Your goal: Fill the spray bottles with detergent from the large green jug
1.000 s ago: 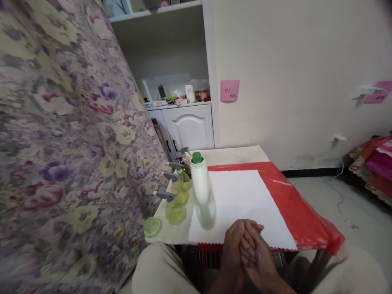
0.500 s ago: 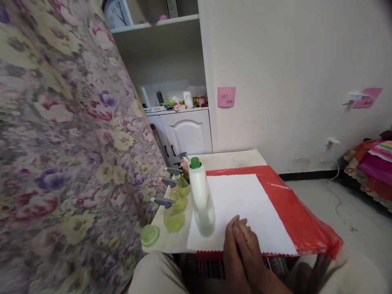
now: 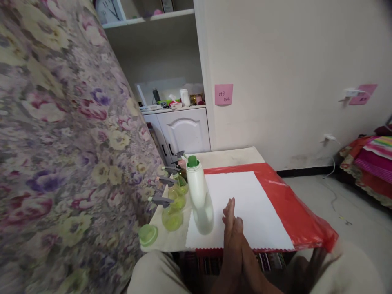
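The left hand [image 3: 227, 223] and right hand [image 3: 238, 233] press against each other above the near part of the white sheet [image 3: 257, 208]; because they overlap, I cannot tell whether the grip of either is spread or curled. The pale bottle [image 3: 200, 200] stands upright on that sheet, just left of the hands, a green piece [image 3: 192, 161] at its top. Farther left, spray bottles [image 3: 172, 219] line the tabletop [image 3: 240, 154], and a green cap [image 3: 148, 234] lies at the near left corner.

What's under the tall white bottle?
The tall white plastic bottle stands on a white, zigzag-edged rectangular sheet. Its base covers the spot right underneath, so that's hidden.
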### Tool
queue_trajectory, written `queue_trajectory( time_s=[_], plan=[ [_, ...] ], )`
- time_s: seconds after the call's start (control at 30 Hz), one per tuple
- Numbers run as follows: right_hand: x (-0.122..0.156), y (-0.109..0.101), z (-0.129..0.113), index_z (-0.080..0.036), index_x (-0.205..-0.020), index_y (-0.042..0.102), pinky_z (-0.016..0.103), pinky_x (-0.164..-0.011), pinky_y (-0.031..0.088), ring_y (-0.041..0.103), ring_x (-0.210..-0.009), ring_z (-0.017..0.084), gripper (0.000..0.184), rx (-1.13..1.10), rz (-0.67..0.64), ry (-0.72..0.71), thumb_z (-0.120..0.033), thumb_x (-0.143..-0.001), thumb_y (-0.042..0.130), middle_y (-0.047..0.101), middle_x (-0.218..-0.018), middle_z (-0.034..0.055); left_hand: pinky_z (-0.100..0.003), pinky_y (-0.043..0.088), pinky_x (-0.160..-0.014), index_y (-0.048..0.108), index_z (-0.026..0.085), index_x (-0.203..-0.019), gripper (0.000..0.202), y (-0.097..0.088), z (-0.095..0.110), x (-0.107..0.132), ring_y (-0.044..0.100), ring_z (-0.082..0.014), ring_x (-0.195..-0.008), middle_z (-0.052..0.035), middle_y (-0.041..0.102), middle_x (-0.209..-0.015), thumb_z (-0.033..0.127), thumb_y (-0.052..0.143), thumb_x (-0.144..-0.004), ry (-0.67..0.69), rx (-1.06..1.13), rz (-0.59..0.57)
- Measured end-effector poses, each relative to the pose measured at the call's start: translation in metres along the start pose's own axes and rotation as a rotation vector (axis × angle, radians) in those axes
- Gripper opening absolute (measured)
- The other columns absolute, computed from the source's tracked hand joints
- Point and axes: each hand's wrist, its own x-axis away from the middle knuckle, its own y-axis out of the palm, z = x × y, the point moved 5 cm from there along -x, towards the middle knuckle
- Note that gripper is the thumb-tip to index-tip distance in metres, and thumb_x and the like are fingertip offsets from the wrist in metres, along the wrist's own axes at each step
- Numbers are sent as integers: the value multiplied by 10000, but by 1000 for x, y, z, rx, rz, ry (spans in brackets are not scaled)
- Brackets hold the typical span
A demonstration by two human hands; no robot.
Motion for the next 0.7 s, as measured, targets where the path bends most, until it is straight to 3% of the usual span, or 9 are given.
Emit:
queue_trajectory(
  time_s=[0.13, 0.27, 0.33, 0.43, 0.6, 0.7],
  plan=[
    [-7, -15, -3, -223, -1060, 648, 341, -884, 463, 563, -980, 237, 389, -26, -32, 23, -538, -852, 554, 642, -966, 48, -378, 181, -1190, 515, 264, -1346, 505, -13, 8, -4, 196, -230, -1448, -13, 257, -1573, 515, 386, -927, 120, -157, 80],
    [-12, -28, -6, -219, -1064, 630, 312, -875, 462, 559, -957, 208, 318, -57, -91, 63, -468, -895, 527, 621, -1010, 43, -392, 301, -1134, 575, 226, -1254, 460, -17, 9, 0, 419, -233, -1328, -84, 502, -1410, 496, 383, -934, 103, -126, 50],
    [-14, -29, -7, -213, -1016, 634, 294, -819, 470, 560, -870, 188, 289, -69, -103, 90, -453, -906, 518, 614, -927, 24, -384, 337, -1104, 576, 222, -1239, 438, -17, 7, 3, 482, -230, -1266, -85, 570, -1329, 484, 407, -930, 76, -89, 23],
    [-12, -28, 0, -205, -929, 654, 285, -714, 476, 549, -751, 179, 323, -75, -82, 133, -493, -902, 510, 598, -780, 2, -372, 356, -1076, 605, 205, -1183, 403, -15, 5, 8, 511, -234, -1224, -89, 601, -1279, 467, 452, -917, 75, -50, 31],
    [9, -20, 19, -196, -915, 681, 325, -783, 498, 594, -900, 236, 482, -64, 64, 155, -631, -862, 478, 675, -872, 71, -359, 491, -870, 656, 175, -959, 413, -15, 2, 15, 641, -231, -952, -81, 702, -984, 498, 400, -921, 16, 94, 71],
    [22, -8, 14, -192, -788, 664, 324, -738, 504, 594, -800, 211, 500, -16, -44, 83, -593, -917, 395, 662, -812, 65, -337, 514, -741, 648, 168, -811, 466, -19, 2, 17, 656, -219, -800, -74, 702, -820, 531, 375, -915, -43, 155, 95]
  ],
)
